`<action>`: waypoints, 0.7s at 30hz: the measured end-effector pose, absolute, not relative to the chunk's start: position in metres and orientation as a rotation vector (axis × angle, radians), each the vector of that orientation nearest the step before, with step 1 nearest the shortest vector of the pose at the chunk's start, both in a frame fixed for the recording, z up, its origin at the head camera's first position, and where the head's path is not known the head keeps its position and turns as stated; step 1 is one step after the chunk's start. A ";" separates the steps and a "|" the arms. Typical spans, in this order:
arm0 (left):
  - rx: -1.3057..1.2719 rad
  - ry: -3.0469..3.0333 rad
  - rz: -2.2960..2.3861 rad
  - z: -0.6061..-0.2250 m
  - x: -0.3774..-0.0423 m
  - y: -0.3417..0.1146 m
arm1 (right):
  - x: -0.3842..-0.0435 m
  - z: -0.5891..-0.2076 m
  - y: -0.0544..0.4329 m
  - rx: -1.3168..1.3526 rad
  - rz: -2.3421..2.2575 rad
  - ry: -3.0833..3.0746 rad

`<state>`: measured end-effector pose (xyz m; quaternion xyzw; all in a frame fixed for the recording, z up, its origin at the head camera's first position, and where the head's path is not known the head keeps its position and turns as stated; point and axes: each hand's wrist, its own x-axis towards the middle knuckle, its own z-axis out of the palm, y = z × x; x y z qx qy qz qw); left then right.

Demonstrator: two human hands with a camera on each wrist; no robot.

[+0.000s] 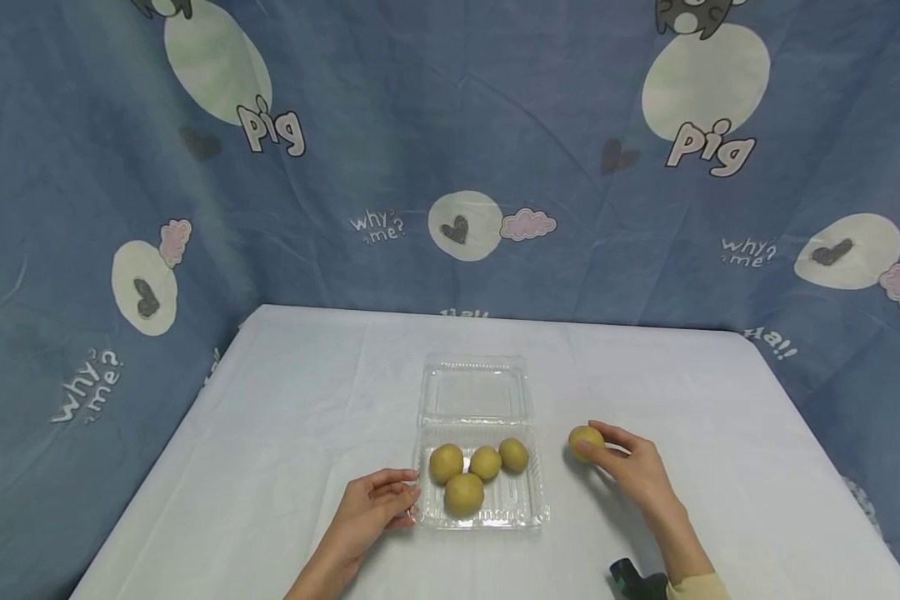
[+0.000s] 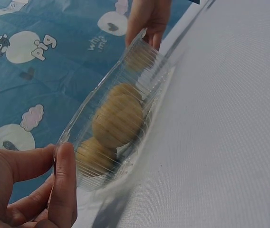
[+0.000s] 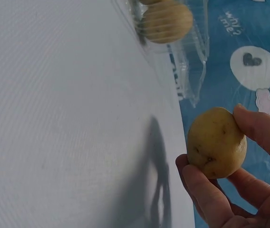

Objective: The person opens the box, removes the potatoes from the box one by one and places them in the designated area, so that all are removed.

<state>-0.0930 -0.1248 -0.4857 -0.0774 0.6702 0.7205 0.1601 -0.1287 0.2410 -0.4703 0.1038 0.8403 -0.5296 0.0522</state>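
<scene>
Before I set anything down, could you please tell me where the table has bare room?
Free: the white table left of the clear container and left hand, and right of the right hand. Crowded: the container's near half, holding four potatoes.

Pale-yellow sleeve (image 1: 697,587), dark wrist camera (image 1: 639,582)

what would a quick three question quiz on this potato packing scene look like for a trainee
1. How many potatoes lie in the clear plastic clamshell?
2. True or false: the left hand pinches the clamshell's edge.
3. Where is the potato in the right hand?
A) inside the clamshell
B) raised above the white tabletop, to the clamshell's right in the head view
C) resting on the tabletop, to the clamshell's left in the head view

Key: 1. Four. 2. True. 3. B.
</scene>
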 end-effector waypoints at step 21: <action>-0.224 1.889 2.077 -0.484 -0.093 -0.126 | -0.131 -0.479 0.249 0.333 -1.474 2.679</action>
